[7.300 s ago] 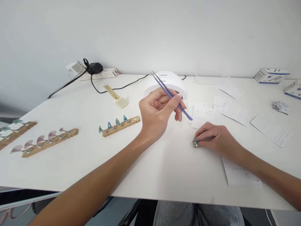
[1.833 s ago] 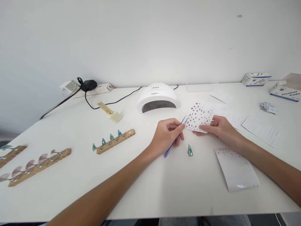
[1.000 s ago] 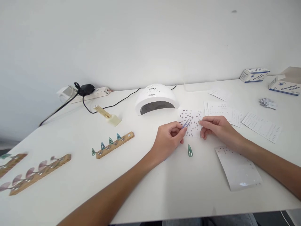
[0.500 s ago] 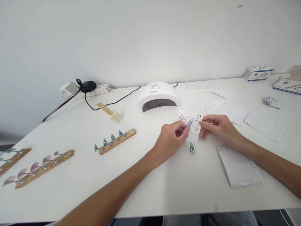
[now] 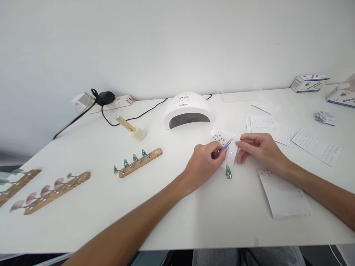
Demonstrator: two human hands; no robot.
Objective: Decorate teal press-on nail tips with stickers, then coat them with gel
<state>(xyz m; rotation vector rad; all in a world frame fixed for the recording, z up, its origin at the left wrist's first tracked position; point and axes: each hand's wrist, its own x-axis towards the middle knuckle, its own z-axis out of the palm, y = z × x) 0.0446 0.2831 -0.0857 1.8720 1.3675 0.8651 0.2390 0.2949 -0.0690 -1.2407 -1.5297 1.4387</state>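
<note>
My left hand point(image 5: 203, 162) is closed around purple tweezers point(image 5: 223, 148), whose tips rest on a white sticker sheet point(image 5: 225, 139) printed with small stars. My right hand point(image 5: 259, 149) pins that sheet to the white table point(image 5: 172, 207), its fingertips pressed on the sheet's right edge. A green false nail point(image 5: 228, 172) lies on the table just in front of the sheet, between my two hands and touching neither.
A white nail lamp point(image 5: 188, 111) stands behind the hands, cabled to a power strip point(image 5: 111, 100). Wooden nail holders point(image 5: 138, 162) point(image 5: 52, 188) lie to the left. More sticker sheets point(image 5: 283, 192) point(image 5: 316, 146) and alcohol pad boxes point(image 5: 309, 83) sit to the right.
The sticker sheet went from held up in my right hand to lying flat on the table. My left hand turned the tweezers and brought their tips onto the sheet.
</note>
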